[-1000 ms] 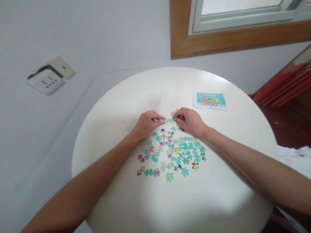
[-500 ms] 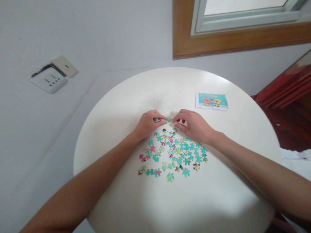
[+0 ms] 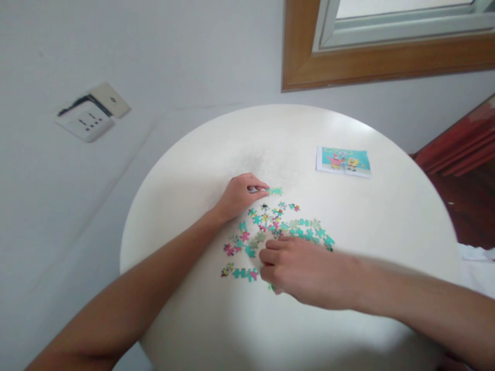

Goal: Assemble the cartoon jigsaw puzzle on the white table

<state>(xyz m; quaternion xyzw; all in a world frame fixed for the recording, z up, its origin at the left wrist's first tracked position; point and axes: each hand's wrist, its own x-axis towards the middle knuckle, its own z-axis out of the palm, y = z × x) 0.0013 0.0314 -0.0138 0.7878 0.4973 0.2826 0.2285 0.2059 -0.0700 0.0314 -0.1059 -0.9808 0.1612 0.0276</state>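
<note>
My left hand [image 3: 243, 195] rests on the far side of the puzzle pieces, thumb and forefinger pinching the left end of a small green strip of joined puzzle pieces [image 3: 276, 191]. Over the near part of the pile, my right hand [image 3: 294, 268] is held palm down with its fingers curled. Whether a piece lies under those fingertips is hidden. Loose puzzle pieces [image 3: 250, 251] in teal, pale green, pink and yellow spread between and around both hands. Some of them are covered by my right hand.
A picture card [image 3: 344, 161] with two cartoon figures lies on the round white table [image 3: 216, 330], towards the back right. Behind the table stand a wall with a socket [image 3: 85, 121] and a wood-framed window [image 3: 299, 62]. A red curtain [image 3: 462, 139] hangs at right.
My right hand has left the green strip and come nearer, down over the loose pieces. My left hand keeps its pinch at the strip. The view has shifted slightly.
</note>
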